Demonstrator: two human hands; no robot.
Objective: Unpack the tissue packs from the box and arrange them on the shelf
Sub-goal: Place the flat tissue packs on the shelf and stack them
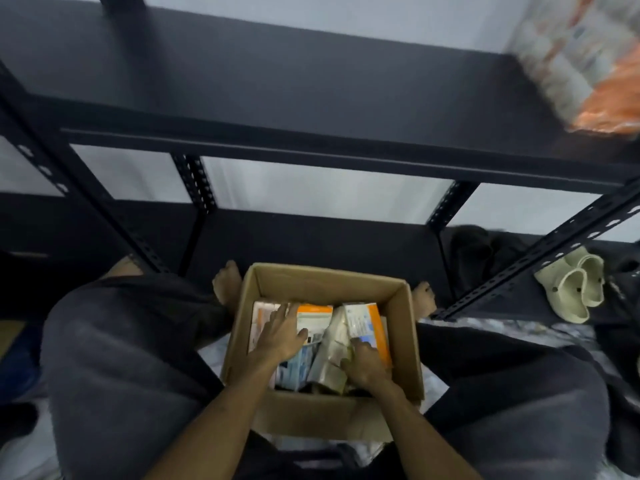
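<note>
The fingers (277, 315) of the left hand (280, 336) lie spread and flat on top of a tissue pack with an orange band (313, 318), pressing on it rather than closed around it. The right hand (363, 362) has its fingers (362, 342) curled against the near end of another orange and white tissue pack (363, 322) that stands tilted at the right side of the box; whether they actually clasp it cannot be told from this angle. Between the two hands sit pale, clear-wrapped packs (329, 358), and a bluish pack (294, 367) shows beneath the left wrist. All of these lie inside an open cardboard box (405, 306), which rests on the floor between the person's knees, with bare feet (227, 282) showing on either side of its far end. The person sits in dark grey trousers (121, 358). Directly ahead stands a black metal shelf (277, 91) with perforated uprights; its upper board carries a blurred orange and white tissue pack (588, 64) at the far right corner. A pair of pale clogs (571, 289) sits low on the right, near the shelf's front right upright.
</note>
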